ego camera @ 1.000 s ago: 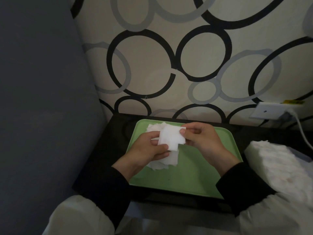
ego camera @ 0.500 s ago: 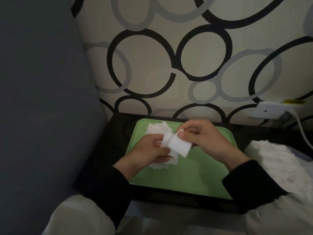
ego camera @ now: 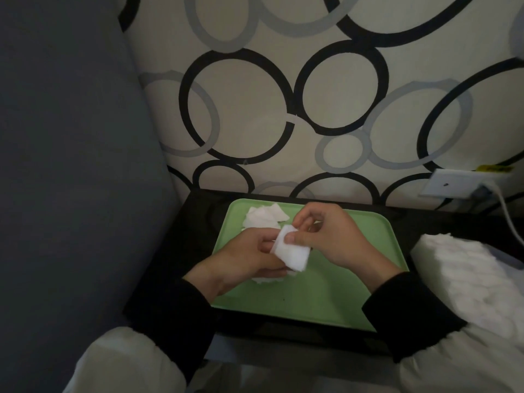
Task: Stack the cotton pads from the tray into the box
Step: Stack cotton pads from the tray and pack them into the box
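The green tray (ego camera: 326,302) is lying on the dark table (ego camera: 173,251), and a tall white stack (ego camera: 467,282) is sitting off its 3 o'clock edge; I cannot tell whether a box is holding it. Over the last second the hands have been turning the held pads (ego camera: 293,255) from raised and flat-on to lower and tilted. I judge the bundle is being squared up for carrying toward 3 o'clock. The left hand (ego camera: 243,259) is curling its fingers beneath the bundle. The right hand (ego camera: 337,239) is pinching it from 2 o'clock, thumb pressing on top. Loose pads (ego camera: 265,217) are waiting at the tray's 11 o'clock, with more peeking out under the left hand.
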Available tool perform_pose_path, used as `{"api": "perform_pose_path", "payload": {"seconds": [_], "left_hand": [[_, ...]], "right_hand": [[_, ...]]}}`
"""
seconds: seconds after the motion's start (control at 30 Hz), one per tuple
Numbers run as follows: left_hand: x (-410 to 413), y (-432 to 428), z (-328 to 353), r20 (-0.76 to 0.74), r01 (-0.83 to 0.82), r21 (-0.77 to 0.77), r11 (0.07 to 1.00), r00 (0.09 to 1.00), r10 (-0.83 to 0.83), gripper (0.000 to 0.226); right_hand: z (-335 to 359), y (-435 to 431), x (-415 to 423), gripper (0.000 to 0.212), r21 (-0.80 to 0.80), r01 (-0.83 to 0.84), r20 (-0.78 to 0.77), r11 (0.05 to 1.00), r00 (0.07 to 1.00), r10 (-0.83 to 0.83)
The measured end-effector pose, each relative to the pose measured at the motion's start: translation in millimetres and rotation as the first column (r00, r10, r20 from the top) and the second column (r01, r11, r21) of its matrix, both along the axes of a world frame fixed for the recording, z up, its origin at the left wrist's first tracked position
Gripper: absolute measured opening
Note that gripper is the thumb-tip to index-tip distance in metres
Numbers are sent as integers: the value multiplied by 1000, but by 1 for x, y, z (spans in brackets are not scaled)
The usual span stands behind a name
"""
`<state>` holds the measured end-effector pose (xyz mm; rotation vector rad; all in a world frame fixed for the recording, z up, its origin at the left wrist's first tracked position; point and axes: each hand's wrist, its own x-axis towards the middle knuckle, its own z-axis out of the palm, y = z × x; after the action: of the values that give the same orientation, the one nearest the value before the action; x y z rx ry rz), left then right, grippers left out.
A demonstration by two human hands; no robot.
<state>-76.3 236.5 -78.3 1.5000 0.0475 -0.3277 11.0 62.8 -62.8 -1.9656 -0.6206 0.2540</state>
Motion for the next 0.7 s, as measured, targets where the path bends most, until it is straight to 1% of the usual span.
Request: {"api": "perform_pose_path", "payload": {"seconds": [0.07, 0.13, 0.17, 0.23, 0.33, 0.43, 0.5, 0.6, 0.7], "left_hand": [[-2, 6, -1, -31, -4, -61, 998, 1000, 2, 48], [-5, 12, 1, -68, -6, -132, 991, 998, -3, 48], [-7, 15, 2, -75, -7, -132, 991, 997, -3, 45], [-10, 20, 2, -57, -37, -48, 998, 998, 35, 35], [-11, 27, -1, -3, -194, 88, 977, 981, 195, 23], [-9, 44, -5, 35, -430, 149, 890, 902, 430, 17], [-8, 57, -9, 52, -541, 152, 827, 840, 540, 15], [-10, 67, -13, 52, -619, 121, 776, 785, 618, 11], [-9, 68, -15, 56, -622, 117, 774, 782, 620, 10]], "right_hand": [[-2, 4, -2, 28, -2, 18, 30, 1000, 999, -18], [-3, 10, -5, 31, -52, 43, 99, 998, 994, -37], [-4, 12, -7, 32, -86, 51, 136, 995, 990, -39], [-5, 19, -11, 34, -153, 57, 188, 987, 982, -28], [-8, 28, -15, 28, -199, 51, 182, 979, 983, -14], [-12, 30, -11, 20, -193, 96, 162, 977, 985, -65], [-18, 27, -6, 14, -240, 105, 164, 965, 984, -66], [-25, 25, -4, 6, -307, 14, 149, 952, 988, 34], [-29, 30, -7, 30, -410, -3, 158, 912, 985, 74]]}}
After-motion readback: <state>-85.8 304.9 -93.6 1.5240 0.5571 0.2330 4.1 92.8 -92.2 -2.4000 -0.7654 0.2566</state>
